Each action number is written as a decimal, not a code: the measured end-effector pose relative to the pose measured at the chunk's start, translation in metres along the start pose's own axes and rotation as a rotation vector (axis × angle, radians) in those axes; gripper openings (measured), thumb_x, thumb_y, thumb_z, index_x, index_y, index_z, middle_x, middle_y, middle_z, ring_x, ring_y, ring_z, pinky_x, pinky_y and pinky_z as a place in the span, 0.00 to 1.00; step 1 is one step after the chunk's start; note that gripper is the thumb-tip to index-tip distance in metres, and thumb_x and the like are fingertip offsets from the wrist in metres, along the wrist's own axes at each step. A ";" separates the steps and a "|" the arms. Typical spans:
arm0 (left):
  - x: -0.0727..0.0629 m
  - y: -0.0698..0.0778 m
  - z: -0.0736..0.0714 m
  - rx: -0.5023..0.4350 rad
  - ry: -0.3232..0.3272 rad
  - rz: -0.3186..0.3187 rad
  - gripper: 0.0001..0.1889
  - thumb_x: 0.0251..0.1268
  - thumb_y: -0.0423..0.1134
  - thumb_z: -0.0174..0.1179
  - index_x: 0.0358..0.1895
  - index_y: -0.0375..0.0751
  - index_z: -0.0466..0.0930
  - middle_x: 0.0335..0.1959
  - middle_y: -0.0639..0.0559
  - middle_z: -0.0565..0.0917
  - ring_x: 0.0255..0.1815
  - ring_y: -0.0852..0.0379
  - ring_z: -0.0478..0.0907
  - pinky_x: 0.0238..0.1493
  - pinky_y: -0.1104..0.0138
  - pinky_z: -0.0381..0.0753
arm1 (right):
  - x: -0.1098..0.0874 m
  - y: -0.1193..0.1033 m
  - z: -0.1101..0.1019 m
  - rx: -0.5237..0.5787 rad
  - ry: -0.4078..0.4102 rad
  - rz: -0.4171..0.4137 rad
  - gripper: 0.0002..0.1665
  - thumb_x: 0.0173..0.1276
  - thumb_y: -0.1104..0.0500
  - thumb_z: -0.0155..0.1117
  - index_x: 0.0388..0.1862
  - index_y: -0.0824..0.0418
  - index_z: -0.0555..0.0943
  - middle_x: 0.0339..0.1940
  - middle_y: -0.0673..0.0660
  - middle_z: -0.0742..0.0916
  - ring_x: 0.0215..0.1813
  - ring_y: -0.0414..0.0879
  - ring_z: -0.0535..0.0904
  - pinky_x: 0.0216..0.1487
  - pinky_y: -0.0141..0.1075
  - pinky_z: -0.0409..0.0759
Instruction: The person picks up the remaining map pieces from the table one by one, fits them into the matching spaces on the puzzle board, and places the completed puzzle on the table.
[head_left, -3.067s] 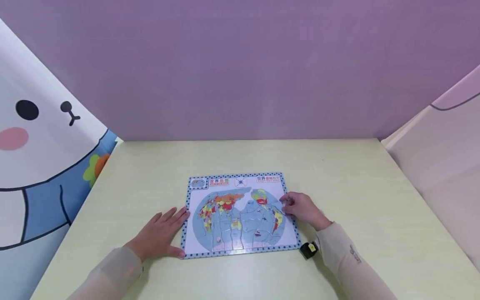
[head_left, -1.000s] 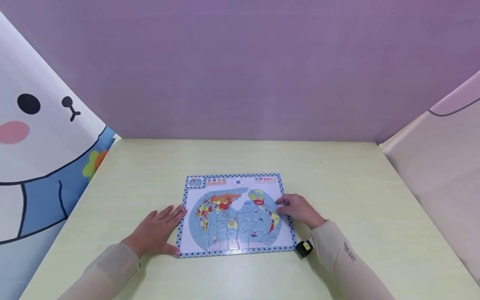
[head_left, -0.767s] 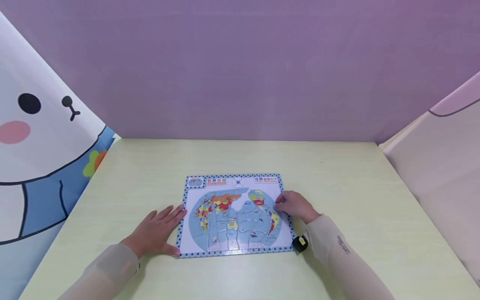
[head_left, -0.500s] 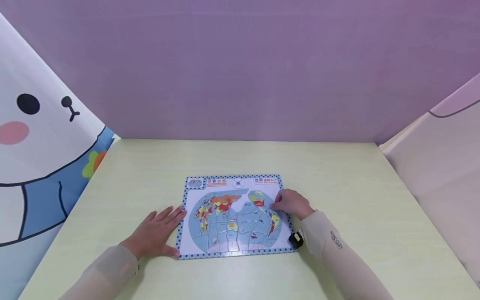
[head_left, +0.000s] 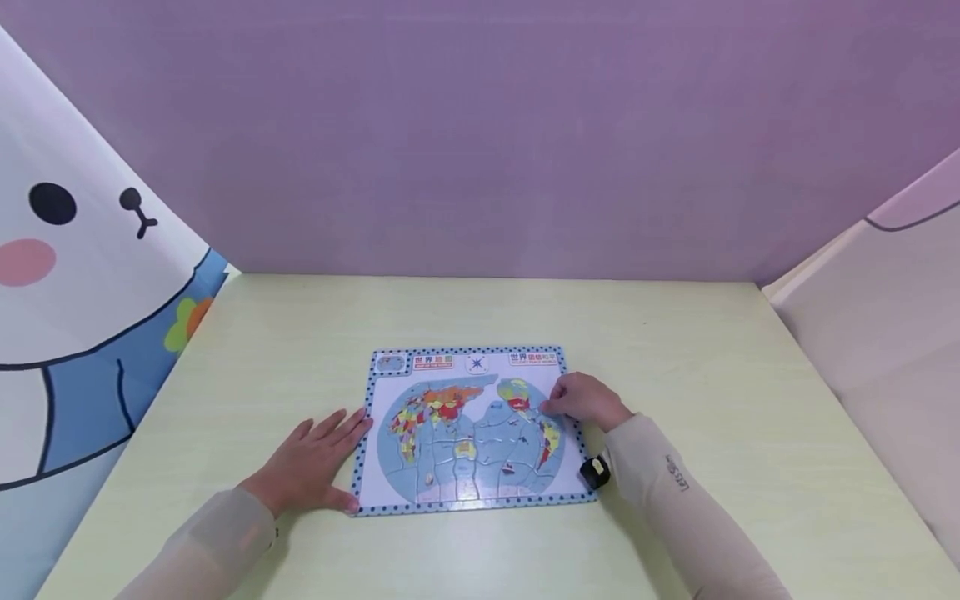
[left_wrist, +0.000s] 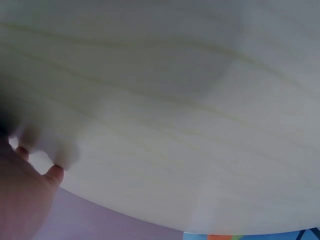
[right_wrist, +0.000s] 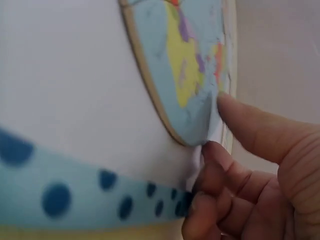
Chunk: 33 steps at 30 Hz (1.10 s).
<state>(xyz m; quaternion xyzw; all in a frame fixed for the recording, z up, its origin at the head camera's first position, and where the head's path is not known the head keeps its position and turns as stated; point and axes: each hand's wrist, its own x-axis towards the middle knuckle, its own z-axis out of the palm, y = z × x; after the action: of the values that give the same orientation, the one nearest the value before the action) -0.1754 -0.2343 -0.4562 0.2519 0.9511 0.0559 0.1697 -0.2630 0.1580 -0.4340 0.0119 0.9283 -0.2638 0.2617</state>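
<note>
A world map jigsaw puzzle (head_left: 491, 446) lies on the table in a white board with a blue dotted border. Its joined pieces form a blue oval, with a white patch near the top middle. My left hand (head_left: 307, 467) rests with fingers spread at the board's left edge; the left wrist view shows only part of this hand (left_wrist: 25, 200). At the map's upper right edge, my right hand (head_left: 588, 400) pinches a pale blue puzzle piece (right_wrist: 212, 120) between thumb and forefinger. In the right wrist view, that hand (right_wrist: 260, 185) overlaps the dotted border.
The board lies on a pale wood-grain table (head_left: 697, 375). A purple wall panel (head_left: 495, 142) stands behind it. Cloth with a cartoon animal (head_left: 82, 292) hangs on the left, and a pale panel (head_left: 877, 333) on the right. A small black device (head_left: 595, 472) sits at my right wrist.
My right hand has shifted a little left and away from me along the map's right edge, its thumb and fingertips drawing closer together. The left hand has kept its place on the board.
</note>
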 end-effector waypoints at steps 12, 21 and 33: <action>-0.002 -0.002 0.002 -0.019 -0.010 -0.025 0.59 0.41 0.74 0.61 0.73 0.36 0.57 0.74 0.41 0.58 0.73 0.35 0.52 0.64 0.34 0.52 | -0.014 0.032 -0.029 -0.009 0.026 -0.013 0.14 0.58 0.58 0.69 0.40 0.65 0.81 0.40 0.58 0.83 0.42 0.51 0.76 0.47 0.46 0.74; -0.003 -0.002 0.001 -0.022 0.005 -0.013 0.59 0.41 0.74 0.61 0.72 0.36 0.58 0.73 0.40 0.59 0.72 0.34 0.53 0.64 0.34 0.53 | -0.026 0.054 -0.045 -0.053 0.033 -0.022 0.18 0.53 0.61 0.72 0.42 0.67 0.81 0.45 0.63 0.82 0.45 0.55 0.76 0.48 0.49 0.74; 0.001 0.000 0.003 -0.025 0.011 -0.019 0.60 0.39 0.74 0.62 0.72 0.36 0.58 0.74 0.40 0.59 0.72 0.34 0.52 0.64 0.34 0.52 | -0.040 0.078 -0.056 -0.108 0.021 0.022 0.22 0.51 0.62 0.74 0.46 0.69 0.81 0.46 0.67 0.81 0.45 0.57 0.75 0.51 0.53 0.73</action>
<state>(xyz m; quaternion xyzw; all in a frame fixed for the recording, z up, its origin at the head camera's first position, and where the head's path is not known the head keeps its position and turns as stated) -0.1754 -0.2340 -0.4592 0.2403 0.9537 0.0673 0.1682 -0.2427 0.2576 -0.4111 0.0106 0.9437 -0.2102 0.2553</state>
